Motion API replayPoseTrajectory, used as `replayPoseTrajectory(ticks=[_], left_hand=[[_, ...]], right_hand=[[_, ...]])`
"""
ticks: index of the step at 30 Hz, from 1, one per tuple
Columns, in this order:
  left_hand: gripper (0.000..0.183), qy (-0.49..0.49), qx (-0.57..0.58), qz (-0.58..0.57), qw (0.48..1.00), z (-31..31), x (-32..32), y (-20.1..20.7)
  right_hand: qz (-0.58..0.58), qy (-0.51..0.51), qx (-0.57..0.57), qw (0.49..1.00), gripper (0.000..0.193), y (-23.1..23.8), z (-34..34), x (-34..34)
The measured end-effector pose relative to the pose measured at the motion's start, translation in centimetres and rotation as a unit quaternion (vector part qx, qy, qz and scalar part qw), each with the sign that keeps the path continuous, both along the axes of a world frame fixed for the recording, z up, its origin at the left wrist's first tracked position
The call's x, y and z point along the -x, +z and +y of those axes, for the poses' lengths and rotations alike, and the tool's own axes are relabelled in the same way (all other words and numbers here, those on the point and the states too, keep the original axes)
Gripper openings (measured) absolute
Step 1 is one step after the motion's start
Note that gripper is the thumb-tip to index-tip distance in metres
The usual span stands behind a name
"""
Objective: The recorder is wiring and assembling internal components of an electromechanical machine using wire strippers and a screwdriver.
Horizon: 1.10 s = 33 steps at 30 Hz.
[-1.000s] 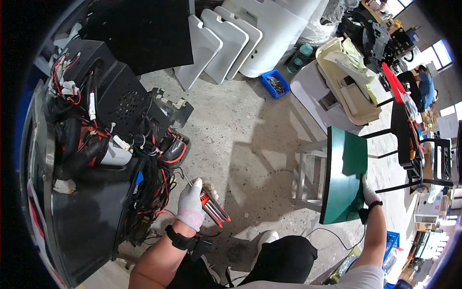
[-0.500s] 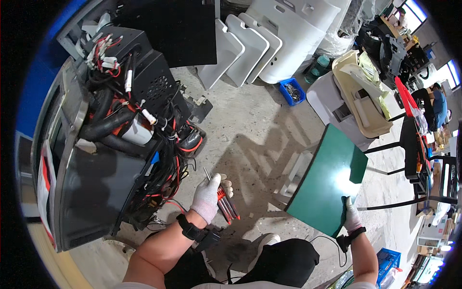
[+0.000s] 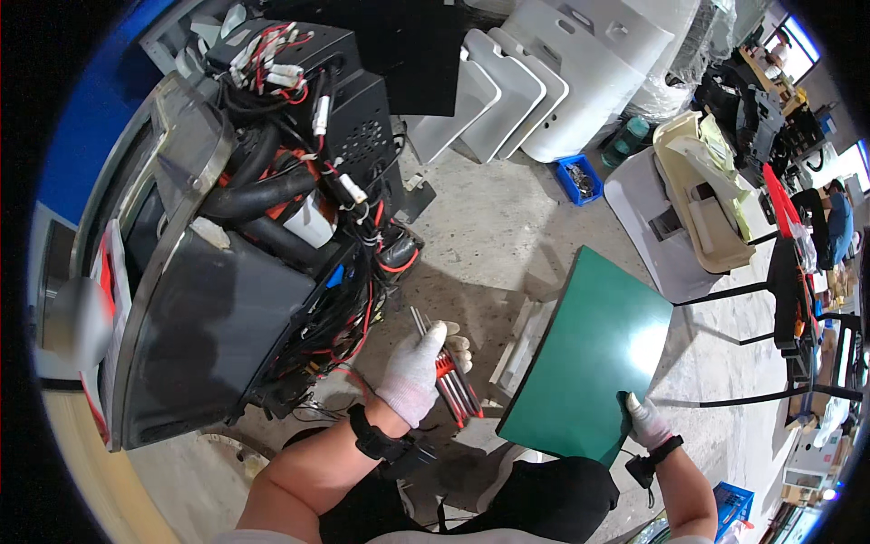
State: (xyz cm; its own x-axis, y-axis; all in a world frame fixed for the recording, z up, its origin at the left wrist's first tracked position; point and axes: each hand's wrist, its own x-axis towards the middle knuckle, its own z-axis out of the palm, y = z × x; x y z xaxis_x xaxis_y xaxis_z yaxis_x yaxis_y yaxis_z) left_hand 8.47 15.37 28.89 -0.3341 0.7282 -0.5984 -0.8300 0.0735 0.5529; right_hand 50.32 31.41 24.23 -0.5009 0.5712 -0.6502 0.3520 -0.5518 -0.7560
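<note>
My left hand [image 3: 421, 367], in a pale glove, is closed round a bundle of hex keys [image 3: 458, 390] in a red holder. Thin metal shafts stick out past the thumb, and red tips show below the hand. My right hand [image 3: 645, 422], gloved too, grips the near right edge of a green-topped stool [image 3: 589, 354], thumb on top and the other fingers hidden underneath. Part of the stool's pale frame shows at its left side. Left of my left hand stands an opened machine [image 3: 217, 335] with a dark grey casing, black hoses and bundled wires.
White panels [image 3: 507, 95] lean at the back beside a black sheet [image 3: 408, 54]. A blue bin [image 3: 577, 179] of small metal parts sits on the floor. At the right are a beige tray [image 3: 702, 195] on a white housing and a black-legged stand [image 3: 784, 290]. Another person [image 3: 838, 222] is far right.
The green-topped stool has come left and closer to me, with my right hand on its edge. My view has turned, so the machine and panels appear further right. The hex keys stay in my left hand.
</note>
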Motion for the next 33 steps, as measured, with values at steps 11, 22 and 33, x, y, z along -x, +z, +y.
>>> replayPoseTrajectory(ticks=[11,22,33], left_hand=[[0.026,-0.045,0.001,-0.068,0.997,0.0,-0.4,0.9],[0.021,-0.095,0.039,0.252,0.962,0.4,0.5,4.0],[0.021,-0.047,0.159,0.242,0.956,-3.1,1.7,9.2]], right_hand=[[-0.428,0.393,-0.612,0.537,0.097,9.1,12.6,4.2],[-0.153,0.395,-0.450,0.786,0.062,2.2,18.5,23.5],[-0.321,0.324,-0.423,0.783,0.051,2.2,17.2,25.4]])
